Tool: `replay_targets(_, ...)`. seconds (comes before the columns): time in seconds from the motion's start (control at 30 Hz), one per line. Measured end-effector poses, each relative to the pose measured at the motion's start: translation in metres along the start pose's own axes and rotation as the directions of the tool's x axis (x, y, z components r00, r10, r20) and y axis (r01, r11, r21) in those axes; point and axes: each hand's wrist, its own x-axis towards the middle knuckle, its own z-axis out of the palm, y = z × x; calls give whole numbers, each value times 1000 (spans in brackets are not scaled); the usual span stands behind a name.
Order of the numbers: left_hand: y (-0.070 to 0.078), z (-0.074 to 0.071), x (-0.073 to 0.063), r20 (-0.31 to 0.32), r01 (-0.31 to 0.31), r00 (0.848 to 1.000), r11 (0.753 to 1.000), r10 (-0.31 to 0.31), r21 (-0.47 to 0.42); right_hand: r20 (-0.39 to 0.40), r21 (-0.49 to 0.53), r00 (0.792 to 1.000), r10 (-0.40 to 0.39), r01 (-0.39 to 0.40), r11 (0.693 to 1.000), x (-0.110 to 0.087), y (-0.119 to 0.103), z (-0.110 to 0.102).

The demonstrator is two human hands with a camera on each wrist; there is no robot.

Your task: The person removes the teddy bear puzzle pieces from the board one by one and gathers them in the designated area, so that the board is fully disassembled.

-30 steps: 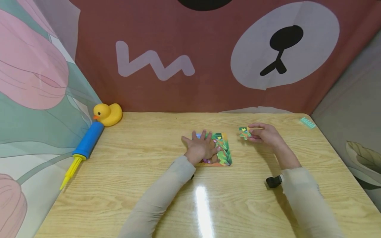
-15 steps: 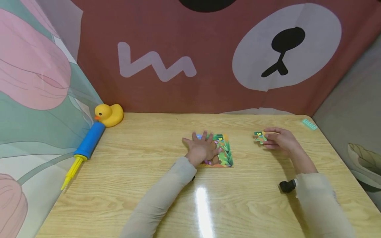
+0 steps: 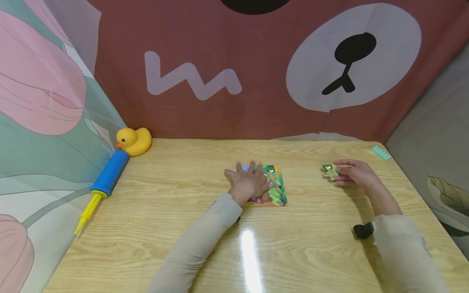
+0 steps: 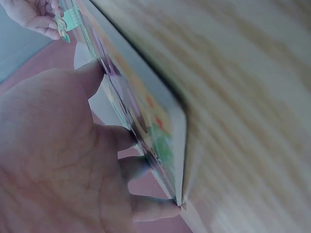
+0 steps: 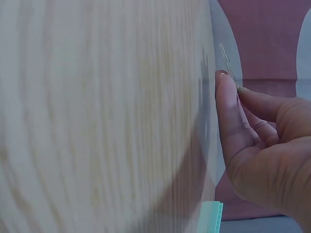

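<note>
My left hand (image 3: pixel 246 185) lies with spread fingers on a colourful jigsaw puzzle (image 3: pixel 280 191) near the middle of the table, hiding much of its left part. In the left wrist view, the fingertips touch the top of the puzzle (image 4: pixel 158 124) and its thick pale edge faces the camera. Off to the right, my right hand (image 3: pixel 359 176) pinches a small green and orange puzzle piece (image 3: pixel 330 172) between thumb and fingers, raised over the table. The right wrist view shows this piece (image 5: pixel 226 59) nearly edge-on, sticking out past the fingertips.
A yellow rubber duck (image 3: pixel 134 141) sits at the back left, touching a blue hand pump (image 3: pixel 110 173) with a yellow nozzle. At the far right corner lies a mint toy brick (image 3: pixel 381 152). A printed cloth wall (image 3: pixel 256 114) stands behind the wooden table (image 3: pixel 176 171).
My right hand has moved rightward with the puzzle piece, away from the puzzle, slower in the last half second. My left hand keeps its place on the puzzle.
</note>
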Motion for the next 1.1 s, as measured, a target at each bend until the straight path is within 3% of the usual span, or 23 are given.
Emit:
replay_targets(0.63,1,0,-2,-12,18,1000,1000,-18,16,-28,-51,999,32,-34,998,-7,6,-15)
replay_targets(1.1,0,-3,-3,10,6,1000,999,-7,49,-48,-137,999,-13,7,991,-8,6,-17)
